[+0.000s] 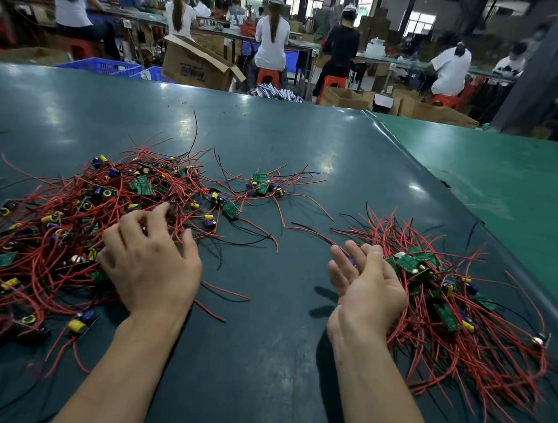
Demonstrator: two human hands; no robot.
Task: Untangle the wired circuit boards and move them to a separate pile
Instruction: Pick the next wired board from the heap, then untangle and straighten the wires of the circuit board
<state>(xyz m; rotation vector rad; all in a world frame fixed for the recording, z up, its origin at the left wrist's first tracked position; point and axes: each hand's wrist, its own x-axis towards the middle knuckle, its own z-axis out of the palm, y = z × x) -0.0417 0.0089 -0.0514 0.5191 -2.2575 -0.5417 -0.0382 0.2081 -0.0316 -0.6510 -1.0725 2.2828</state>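
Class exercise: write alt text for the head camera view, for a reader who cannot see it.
A person's left hand rests, fingers curled, on a big tangle of red-wired circuit boards, while the open right hand sits beside a neater pile on a dark green table. Workers sit at benches behind.

Dark green surface [277, 149]. Beyond it: open cardboard box [196, 65], blue crates [103, 66], seated workers [272, 40] on red stools [268, 74].
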